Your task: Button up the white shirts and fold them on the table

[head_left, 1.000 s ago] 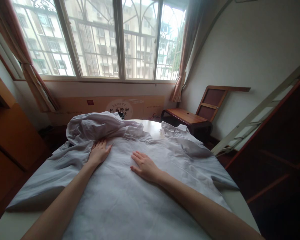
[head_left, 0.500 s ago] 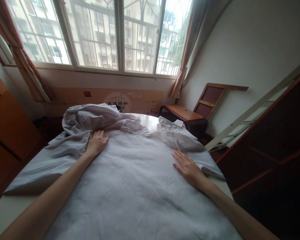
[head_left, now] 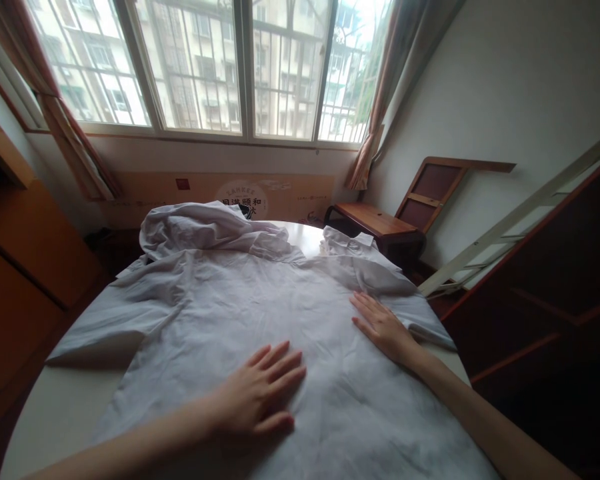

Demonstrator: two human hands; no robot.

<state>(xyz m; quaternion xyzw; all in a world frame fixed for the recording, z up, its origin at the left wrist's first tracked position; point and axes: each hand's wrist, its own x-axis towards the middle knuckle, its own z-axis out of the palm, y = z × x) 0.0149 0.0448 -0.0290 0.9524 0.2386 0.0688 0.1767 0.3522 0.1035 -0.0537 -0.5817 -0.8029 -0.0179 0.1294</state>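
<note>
1. Head view: the white shirt [head_left: 260,313] lies spread across the round table [head_left: 55,413], beneath the window [head_left: 205,67].
2. Left hand [head_left: 260,397] presses flat mid-shirt, fingers spread wide, gripping nothing.
3. Right hand [head_left: 383,327] lies flat at the shirt's right sleeve, fingers extended, empty.

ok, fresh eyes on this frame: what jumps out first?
A pale shirt spread flat over the round table, both hands pressed palm-down on it: left hand near the middle, right hand by the right sleeve. Beyond it lies a crumpled heap of cloth, under a big barred window.
</note>
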